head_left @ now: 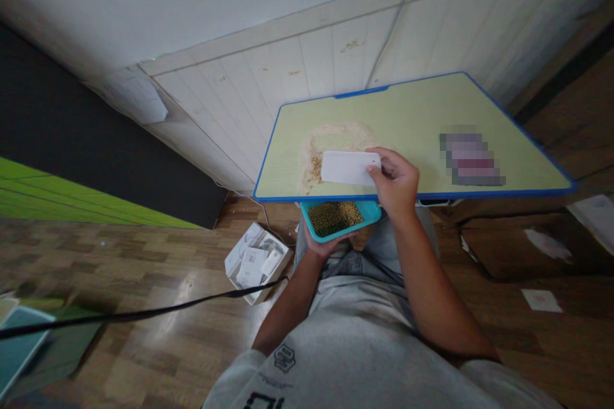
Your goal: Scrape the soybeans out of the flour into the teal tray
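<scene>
My right hand (pixel 396 182) grips the right end of a flat white scraper (pixel 348 168), a rounded plate with a small dark hole. It lies low over the folding table (pixel 412 108), pale green-yellow with a blue rim. Just left of the scraper is a small patch of yellow beans (pixel 315 169). Fine pale grains (pixel 343 130) spread around and behind them. Below the table's front edge, my left hand (pixel 329 246) supports a turquoise tray (pixel 320 238) from underneath. Small green and yellowish beans (pixel 336 216) lie in it. Most of the left fingers are hidden under the tray.
A pixelated flat object (pixel 472 156) lies on the table's right side. On the wooden floor stands an open white box (pixel 259 262) with papers and cables. A black strap (pixel 192 301) crosses at lower left. The panelled wall (pixel 268 77) stands behind the table.
</scene>
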Motion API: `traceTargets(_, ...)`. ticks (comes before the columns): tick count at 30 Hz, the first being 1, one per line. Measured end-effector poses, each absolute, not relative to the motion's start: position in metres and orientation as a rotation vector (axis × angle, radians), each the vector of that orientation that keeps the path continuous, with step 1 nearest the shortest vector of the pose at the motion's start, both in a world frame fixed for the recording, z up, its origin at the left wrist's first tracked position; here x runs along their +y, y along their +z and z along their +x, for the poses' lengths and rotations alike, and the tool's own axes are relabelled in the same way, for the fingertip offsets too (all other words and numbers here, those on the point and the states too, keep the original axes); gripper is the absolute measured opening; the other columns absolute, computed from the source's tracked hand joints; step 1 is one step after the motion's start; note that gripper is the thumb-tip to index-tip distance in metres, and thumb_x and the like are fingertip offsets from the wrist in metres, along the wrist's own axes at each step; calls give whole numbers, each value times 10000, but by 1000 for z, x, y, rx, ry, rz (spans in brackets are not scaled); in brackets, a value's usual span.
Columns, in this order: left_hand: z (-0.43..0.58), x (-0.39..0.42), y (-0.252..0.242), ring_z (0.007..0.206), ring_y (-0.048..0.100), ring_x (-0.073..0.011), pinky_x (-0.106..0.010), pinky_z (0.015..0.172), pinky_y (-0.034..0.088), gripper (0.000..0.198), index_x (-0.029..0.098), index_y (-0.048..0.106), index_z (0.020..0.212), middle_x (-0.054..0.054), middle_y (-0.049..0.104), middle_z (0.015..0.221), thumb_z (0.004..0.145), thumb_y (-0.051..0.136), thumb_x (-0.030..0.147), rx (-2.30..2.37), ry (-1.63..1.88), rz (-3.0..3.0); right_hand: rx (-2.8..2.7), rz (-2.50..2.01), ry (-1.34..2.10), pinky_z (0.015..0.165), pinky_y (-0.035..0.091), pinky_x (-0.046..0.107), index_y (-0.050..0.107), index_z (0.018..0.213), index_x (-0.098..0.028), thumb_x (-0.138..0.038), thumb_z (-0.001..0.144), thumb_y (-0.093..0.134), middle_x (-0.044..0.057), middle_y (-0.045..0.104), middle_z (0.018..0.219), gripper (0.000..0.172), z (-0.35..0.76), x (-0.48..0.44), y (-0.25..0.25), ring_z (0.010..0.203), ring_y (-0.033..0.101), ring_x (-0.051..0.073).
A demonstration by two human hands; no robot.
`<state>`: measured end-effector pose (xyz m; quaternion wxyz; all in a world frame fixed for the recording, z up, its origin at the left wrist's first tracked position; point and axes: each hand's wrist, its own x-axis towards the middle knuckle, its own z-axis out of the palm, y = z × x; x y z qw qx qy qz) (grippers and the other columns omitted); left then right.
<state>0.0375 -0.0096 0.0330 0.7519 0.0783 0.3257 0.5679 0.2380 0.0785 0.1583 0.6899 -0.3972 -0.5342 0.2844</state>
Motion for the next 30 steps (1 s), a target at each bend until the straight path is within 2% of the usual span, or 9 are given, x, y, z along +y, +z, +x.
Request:
traceTargets(3,36,-10,31,1754,624,-647,-913,1244,652,973,266,751,1883,-241,739,1905,1146,576,877,728,1234,187,-1151,-916,558,848,771,418,957,1204,-270,-375,923,843,80,957,1111,321,241,79,158,963,909,300)
traceTargets(7,35,-11,30,1832,519,-649,-896,1349,577,1000,274,778,1874,-231,783,1851,1071,725,868,766,1201,255,-1128,-962,493,878,783,440,944,1240,-271,-369,925,818,80,952,1125,353,247,80,157,977,905,304)
traceTargets(9,35,-12,30,1860,491,-640,-885,1383,555,1022,287,758,1903,-213,787,1853,1048,764,846,759,1191,271,-1129,-974,473,846,773,429,944,1233,-272,-355,916,806,69,946,1096,355,249,79,158,942,897,294)
traceTargets(13,34,-12,33,1865,509,-636,-923,1387,549,1014,335,699,1966,-147,726,1944,1102,636,863,755,1181,263,-1135,-968,474,782,744,397,950,1199,-275,-338,890,790,54,945,1065,354,251,75,160,911,898,282)
traceTargets(16,35,-12,36,1860,520,-646,-943,1370,565,986,302,718,1950,-158,702,1968,1145,566,852,762,1183,252,-1153,-962,530,797,750,404,953,1208,-281,-330,891,807,50,938,1059,352,252,73,162,917,895,284)
traceTargets(19,36,-12,38,1852,536,-650,-914,1359,605,966,268,747,1920,-185,711,1955,1143,613,825,767,1198,241,-1149,-958,601,820,764,423,957,1217,-289,-333,890,841,55,940,1072,350,253,70,163,923,883,292)
traceTargets(22,37,-12,39,1859,541,-642,-916,1348,625,950,292,726,1939,-186,734,1931,1127,671,783,752,1203,213,-1141,-977,595,826,770,435,958,1210,-294,-354,891,838,56,943,1077,347,251,69,164,929,879,299)
traceTargets(26,38,-13,44,1857,553,-618,-915,1351,620,940,308,680,1961,-188,757,1904,1137,661,760,802,1195,193,-1162,-979,578,828,763,425,949,1216,-290,-352,894,816,59,943,1080,354,250,68,163,950,891,299)
traceTargets(30,40,-14,52,1809,601,-621,-909,1331,627,908,311,733,1887,-208,762,1891,1124,664,797,825,1197,195,-1140,-972,617,799,739,407,954,1200,-279,-359,862,822,66,954,1094,372,252,70,161,952,897,299)
